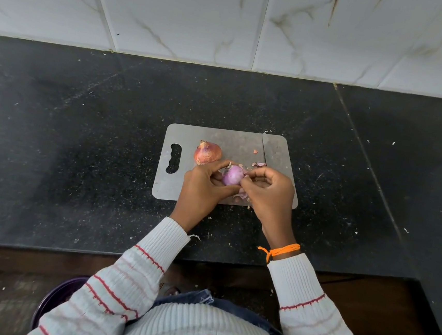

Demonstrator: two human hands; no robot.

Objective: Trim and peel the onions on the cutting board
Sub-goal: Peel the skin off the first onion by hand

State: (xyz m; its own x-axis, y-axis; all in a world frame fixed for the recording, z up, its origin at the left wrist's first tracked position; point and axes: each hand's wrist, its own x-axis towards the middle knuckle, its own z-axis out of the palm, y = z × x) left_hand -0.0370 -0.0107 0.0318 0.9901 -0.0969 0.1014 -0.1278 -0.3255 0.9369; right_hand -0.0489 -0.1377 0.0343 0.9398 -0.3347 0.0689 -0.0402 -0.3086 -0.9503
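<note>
A grey cutting board [174, 187] lies on the black counter. My left hand [203, 190] grips a pale purple, mostly peeled onion [232, 175] just above the board. My right hand [269, 191] has its fingers curled against the onion's right side, pinching at its skin. An unpeeled reddish-brown onion [207, 153] sits on the board behind my left hand. A knife [268, 151] lies along the board's right side, its lower part hidden by my right hand. Loose purple peels [258, 164] lie near the knife and under my hands.
The black stone counter [80, 154] surrounds the board, dotted with small scraps. A marble-tiled wall [228, 19] rises behind it. Below the counter edge, a dark purple bin [53, 297] stands at the lower left, partly hidden by my sleeve.
</note>
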